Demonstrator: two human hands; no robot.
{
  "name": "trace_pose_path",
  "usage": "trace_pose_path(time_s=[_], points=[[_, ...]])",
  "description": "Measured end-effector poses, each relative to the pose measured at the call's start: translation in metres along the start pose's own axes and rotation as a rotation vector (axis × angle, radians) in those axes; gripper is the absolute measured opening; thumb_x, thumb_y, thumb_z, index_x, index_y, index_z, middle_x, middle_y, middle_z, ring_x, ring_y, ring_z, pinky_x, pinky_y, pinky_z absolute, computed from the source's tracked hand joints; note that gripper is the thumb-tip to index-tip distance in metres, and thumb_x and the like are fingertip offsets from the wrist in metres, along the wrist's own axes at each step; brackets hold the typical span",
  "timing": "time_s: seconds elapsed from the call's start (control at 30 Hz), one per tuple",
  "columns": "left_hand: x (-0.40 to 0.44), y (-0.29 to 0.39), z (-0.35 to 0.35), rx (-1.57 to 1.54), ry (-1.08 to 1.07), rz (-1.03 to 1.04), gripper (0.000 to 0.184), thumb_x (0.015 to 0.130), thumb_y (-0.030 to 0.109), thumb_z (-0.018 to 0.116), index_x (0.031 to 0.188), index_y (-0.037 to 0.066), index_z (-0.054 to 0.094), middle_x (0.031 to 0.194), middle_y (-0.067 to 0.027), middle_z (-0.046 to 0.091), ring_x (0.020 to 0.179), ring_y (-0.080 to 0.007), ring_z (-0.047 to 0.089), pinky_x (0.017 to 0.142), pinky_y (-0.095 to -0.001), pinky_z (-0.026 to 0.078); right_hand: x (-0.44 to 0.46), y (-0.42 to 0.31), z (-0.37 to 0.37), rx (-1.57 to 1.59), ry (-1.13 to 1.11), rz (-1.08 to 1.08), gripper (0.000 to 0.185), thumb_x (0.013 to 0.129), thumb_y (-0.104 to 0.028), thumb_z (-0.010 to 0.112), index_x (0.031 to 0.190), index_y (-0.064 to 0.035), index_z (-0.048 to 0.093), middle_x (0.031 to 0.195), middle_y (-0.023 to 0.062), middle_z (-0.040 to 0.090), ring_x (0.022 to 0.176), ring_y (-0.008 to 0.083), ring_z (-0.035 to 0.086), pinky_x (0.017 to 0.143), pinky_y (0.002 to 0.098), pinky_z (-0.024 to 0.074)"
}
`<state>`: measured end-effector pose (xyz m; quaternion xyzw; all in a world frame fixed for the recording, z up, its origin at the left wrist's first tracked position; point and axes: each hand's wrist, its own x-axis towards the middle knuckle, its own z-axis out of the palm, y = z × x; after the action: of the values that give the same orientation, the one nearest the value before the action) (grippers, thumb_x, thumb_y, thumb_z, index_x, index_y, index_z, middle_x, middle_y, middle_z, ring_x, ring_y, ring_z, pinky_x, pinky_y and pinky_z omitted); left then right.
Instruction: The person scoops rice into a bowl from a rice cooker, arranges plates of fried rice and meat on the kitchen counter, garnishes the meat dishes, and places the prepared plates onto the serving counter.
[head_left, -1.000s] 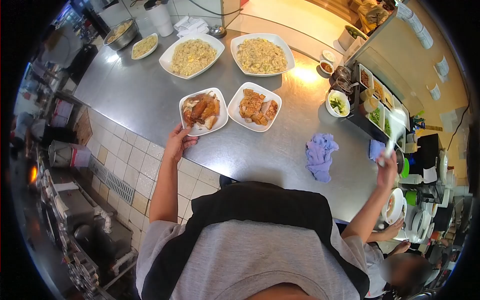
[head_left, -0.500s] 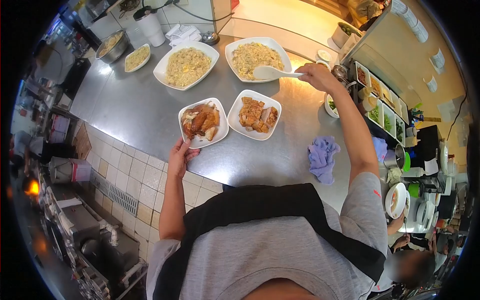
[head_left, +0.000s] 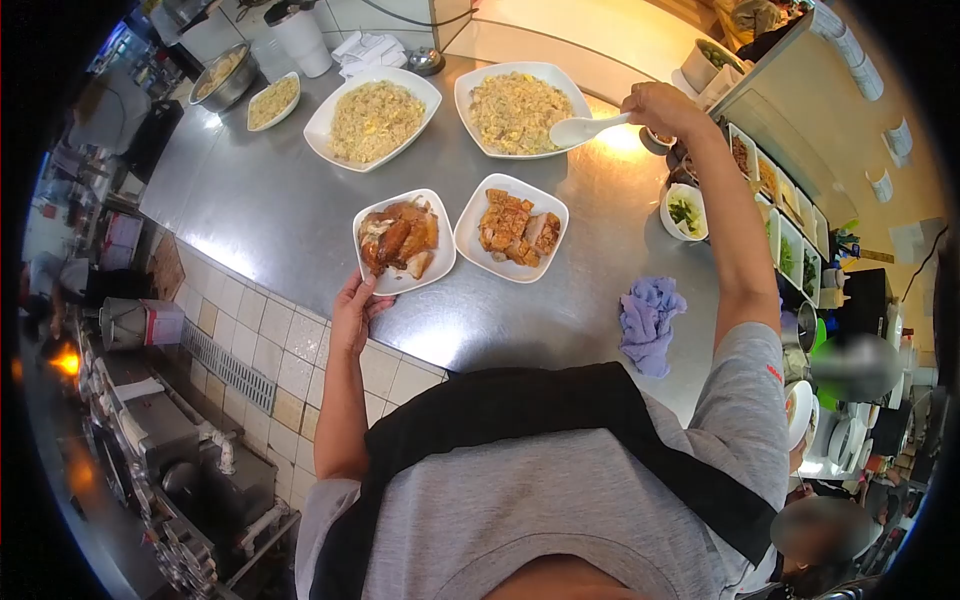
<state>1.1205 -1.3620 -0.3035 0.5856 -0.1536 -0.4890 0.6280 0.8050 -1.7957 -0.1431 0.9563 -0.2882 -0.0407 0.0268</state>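
**Left hand [head_left: 358,306] at a roast-meat dish [head_left: 444,256], right hand [head_left: 665,110] on a spoon [head_left: 583,129]**

Near the steel counter's [head_left: 570,320] edge, the left thumb touches the dish's rim; I cannot tell whether the fingers clamp it. Bare steel separates the sliced-meat dish [head_left: 474,245] from the rice dish [head_left: 483,146], whose rim the spoon overlaps. Right fingers clamp its handle, well above the purple cloth [head_left: 652,325].

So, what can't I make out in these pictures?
All in the head view:
Handle end of the white spoon: hidden inside the right hand.
Small bowl: partly covered by that hand.
Food trays: partly hidden by the right forearm.
Red print on the sleeve: too small to read.
Another person's head: blurred.
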Motion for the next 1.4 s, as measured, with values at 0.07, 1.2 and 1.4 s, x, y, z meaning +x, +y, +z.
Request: trace_pose_path(time_s=[0.07,1.2,1.4], points=[[0.001,0.0,-0.001,-0.002,0.0,0.0,0.038,0.09,0.021,0.057,0.121,0.0,0.05,0.091,-0.0094,0.065,0.071,-0.0141,0.065,0.064,-0.0223,0.055,-0.001,0.002,0.01,-0.075,0.077,-0.049,0.017,0.078,-0.018,0.065,0.093,-0.0122,0.068,0.084,0.0096,0.062,0.082,0.029,0.06,0.072,0.0392,0.0483],[-0.119,-0.067,0.099,0.258,-0.21,-0.106,0.041,0.082,0.012,0.055,0.12,-0.001,0.053,0.101,-0.0074,0.062,0.086,-0.0147,0.061,0.075,-0.0272,0.049,-0.506,0.169,0.1,-0.154,-0.207,1.307,0.029,0.083,-0.016,0.046,0.104,-0.0024,0.062,0.11,0.0231,0.06,0.105,0.037,0.058,0.087,0.0469,0.046],[-0.103,-0.091,0.147,0.259,-0.31,-0.124,0.04,0.082,0.005,0.052,0.12,-0.005,0.052,0.098,-0.0123,0.064,0.079,-0.0158,0.064,0.067,-0.025,0.054,-0.43,0.083,0.07,-0.261,0.335,0.908,0.029,0.088,-0.036,0.053,0.104,-0.0143,0.064,0.104,0.0113,0.064,0.095,0.0299,0.062,0.075,0.042,0.0499]])
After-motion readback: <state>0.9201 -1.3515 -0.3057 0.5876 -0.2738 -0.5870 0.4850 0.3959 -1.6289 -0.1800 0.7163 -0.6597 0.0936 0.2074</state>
